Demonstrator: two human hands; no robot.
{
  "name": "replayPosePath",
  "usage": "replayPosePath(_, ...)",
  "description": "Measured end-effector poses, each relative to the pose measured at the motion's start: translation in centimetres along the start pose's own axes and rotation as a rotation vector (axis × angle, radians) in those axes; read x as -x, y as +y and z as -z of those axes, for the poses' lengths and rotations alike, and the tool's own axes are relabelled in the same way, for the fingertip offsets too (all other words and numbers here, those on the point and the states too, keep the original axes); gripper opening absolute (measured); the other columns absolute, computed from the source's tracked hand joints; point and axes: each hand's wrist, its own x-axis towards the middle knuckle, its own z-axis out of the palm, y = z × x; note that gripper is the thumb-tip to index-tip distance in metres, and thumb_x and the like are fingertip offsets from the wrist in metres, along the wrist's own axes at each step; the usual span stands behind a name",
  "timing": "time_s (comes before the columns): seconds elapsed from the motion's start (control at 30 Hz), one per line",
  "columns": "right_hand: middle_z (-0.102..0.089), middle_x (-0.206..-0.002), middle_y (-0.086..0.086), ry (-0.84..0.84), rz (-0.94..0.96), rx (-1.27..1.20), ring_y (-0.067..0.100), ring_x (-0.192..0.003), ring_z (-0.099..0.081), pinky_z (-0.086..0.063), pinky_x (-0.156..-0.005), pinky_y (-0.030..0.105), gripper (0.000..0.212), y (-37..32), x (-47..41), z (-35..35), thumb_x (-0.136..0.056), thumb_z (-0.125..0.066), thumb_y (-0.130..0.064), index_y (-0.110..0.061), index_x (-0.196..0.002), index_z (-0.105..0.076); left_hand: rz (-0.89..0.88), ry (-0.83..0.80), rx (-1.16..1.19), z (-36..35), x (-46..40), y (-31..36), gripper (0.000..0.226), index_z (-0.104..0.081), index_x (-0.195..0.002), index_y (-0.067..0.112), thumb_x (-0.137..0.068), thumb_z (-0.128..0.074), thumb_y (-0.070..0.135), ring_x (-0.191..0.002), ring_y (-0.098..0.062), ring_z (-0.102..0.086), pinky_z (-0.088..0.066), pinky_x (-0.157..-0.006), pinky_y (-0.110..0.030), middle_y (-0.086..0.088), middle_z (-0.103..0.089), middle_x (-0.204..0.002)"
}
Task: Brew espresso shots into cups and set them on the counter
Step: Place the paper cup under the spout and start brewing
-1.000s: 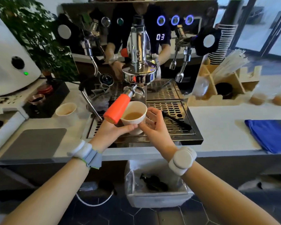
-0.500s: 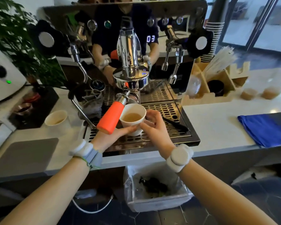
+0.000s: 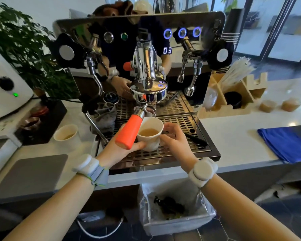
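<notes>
blocked: orange handle (image 3: 129, 132) left of cup (image 3: 150, 134) | free: counter (image 3: 233, 136) rightward

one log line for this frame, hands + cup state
phase: cup under group head | left hand: on paper cup | right hand: on paper cup | cup: part-filled, over drip tray | second cup: on counter, left

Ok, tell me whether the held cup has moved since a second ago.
No. The cup sits just right of the orange portafilter handle as before; only the camera shifted.
</notes>
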Motion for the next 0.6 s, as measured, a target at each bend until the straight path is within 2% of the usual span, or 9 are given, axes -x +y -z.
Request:
replayPosePath(0.07,-0.057,-0.110,-0.011,0.002,0.024,0.040,0.004,-0.097,-0.059,-0.051,-0.068,0.016,0.032,-0.7,-0.1,0.3,-0.085,-0.060,-0.011,-0.027,-0.112,-0.051,-0.034,0.048,-0.075,1.1,-0.1,0.8,0.050,-0.049,-0.109,0.053,-0.075,-0.080,0.034,-0.097,0.026,-0.049,-0.038,-0.069,0.005,0.039,-0.060,-0.104)
replayPosePath(0.13,-0.056,-0.112,-0.014,-0.004,0.068,0.085,0.001,-0.099,-0.057,-0.049,-0.065,0.013,0.034,-1.7,-0.3,0.7,-0.085,-0.057,-0.010,-0.029,-0.113,-0.051,-0.071,0.090,-0.045,2.5,-0.6,1.7,0.044,-0.050,-0.115,0.040,-0.088,-0.067,0.011,-0.106,0.004,-0.056,-0.044,-0.075,-0.006,0.014,-0.059,-0.121)
replayPosePath(0.17,-0.054,-0.113,-0.015,-0.008,0.079,0.107,0.002,-0.102,-0.055,-0.047,-0.071,0.014,0.035,-2.0,-0.5,1.1,-0.085,-0.057,-0.010,-0.032,-0.112,-0.051,-0.071,0.095,-0.024,3.0,-0.9,2.1,0.044,-0.052,-0.116,0.033,-0.088,-0.062,0.001,-0.108,-0.005,-0.057,-0.046,-0.080,-0.013,0.001,-0.058,-0.125)
replayPosePath(0.2,-0.054,-0.115,-0.016,-0.012,0.098,0.127,0.003,-0.105,-0.054,-0.046,-0.075,0.017,0.035,-2.7,-0.6,1.3,-0.085,-0.057,-0.011,-0.036,-0.110,-0.050,-0.085,0.110,-0.019,3.6,-1.0,3.1,0.045,-0.052,-0.116,0.030,-0.087,-0.060,-0.003,-0.109,-0.011,-0.057,-0.047,-0.086,-0.021,-0.002,-0.058,-0.125)
replayPosePath(0.27,-0.054,-0.114,-0.018,-0.016,0.157,0.157,0.003,-0.107,-0.054,-0.045,-0.077,0.019,0.036,-4.0,-0.7,1.8,-0.086,-0.056,-0.011,-0.038,-0.109,-0.050,-0.148,0.145,-0.063,4.6,-0.8,5.4,0.044,-0.054,-0.118,0.030,-0.087,-0.059,-0.001,-0.110,-0.010,-0.058,-0.047,-0.094,-0.035,0.006,-0.060,-0.120)
replayPosePath(0.4,-0.056,-0.110,-0.020,0.001,0.273,0.212,0.000,-0.106,-0.054,-0.045,-0.084,0.020,0.036,-7.1,-1.1,2.4,-0.087,-0.057,-0.012,-0.042,-0.106,-0.050,-0.274,0.185,-0.138,5.9,-0.5,9.9,0.033,-0.057,-0.117,0.033,-0.090,-0.062,0.014,-0.103,0.007,-0.058,-0.047,-0.097,-0.031,0.019,-0.061,-0.115)
replayPosePath(0.53,-0.057,-0.110,-0.021,-0.012,0.381,0.215,-0.006,-0.102,-0.056,-0.048,-0.070,0.012,0.037,-11.1,-1.5,2.5,-0.086,-0.059,-0.016,-0.046,-0.105,-0.050,-0.374,0.168,-0.139,6.4,0.0,14.7,0.027,-0.062,-0.112,0.036,-0.090,-0.063,0.020,-0.107,0.001,-0.059,-0.048,-0.097,-0.040,0.015,-0.064,-0.116)
replayPosePath(0.6,-0.057,-0.112,-0.021,0.005,0.446,0.211,-0.004,-0.105,-0.055,-0.047,-0.079,0.017,0.036,-13.4,-1.8,2.5,-0.086,-0.061,-0.017,-0.047,-0.102,-0.051,-0.437,0.162,-0.126,6.7,0.0,17.1,0.026,-0.064,-0.112,0.034,-0.089,-0.063,0.023,-0.107,-0.001,-0.060,-0.048,-0.097,-0.040,0.015,-0.066,-0.115)
